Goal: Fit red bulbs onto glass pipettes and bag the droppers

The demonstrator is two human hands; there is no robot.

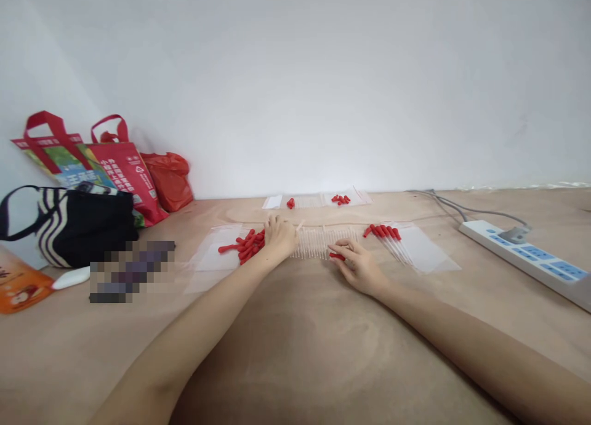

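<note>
My right hand pinches a red rubber bulb beside a row of thin clear tubes. At the left end of that row, my left hand has its fingers curled downward; what they grip is hidden. A pile of red rubber bulbs lies just left of it on a clear plastic bag. Right of the row, several droppers, clear tubes with red bulbs on their upper ends, lie slanted side by side. Their edge meets another clear plastic bag.
Near the wall lies a clear bag with more red bulbs. A white power strip with a grey cable is at right. At left stand red shopping bags, a black bag and an orange packet.
</note>
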